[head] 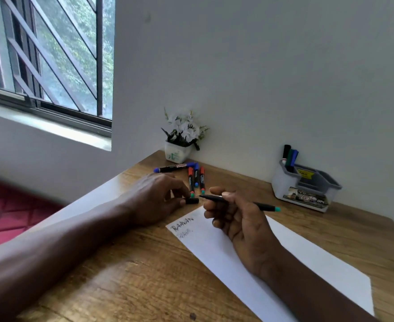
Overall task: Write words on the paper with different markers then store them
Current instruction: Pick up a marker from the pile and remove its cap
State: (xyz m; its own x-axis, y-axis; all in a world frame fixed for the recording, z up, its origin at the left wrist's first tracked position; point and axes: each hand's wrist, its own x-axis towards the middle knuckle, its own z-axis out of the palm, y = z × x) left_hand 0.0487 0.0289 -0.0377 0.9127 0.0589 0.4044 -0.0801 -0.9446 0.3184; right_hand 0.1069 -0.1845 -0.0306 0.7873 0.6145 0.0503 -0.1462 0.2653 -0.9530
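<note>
A white paper (307, 256) lies on the wooden desk (145, 275), with two short written words near its far left corner. My right hand (235, 217) holds an uncapped black marker (263, 205) with a teal end, its tip pointing left. My left hand (159, 196) pinches a black cap (192, 201) just left of that tip, a small gap between them. Several markers with red, blue and teal ends (197, 178) lie on the desk beyond my hands.
A grey organizer (305, 187) at the back right holds three upright markers (290, 155). A small white pot of white flowers (179, 140) stands in the desk's far corner. White walls close off the back; a barred window is at the left.
</note>
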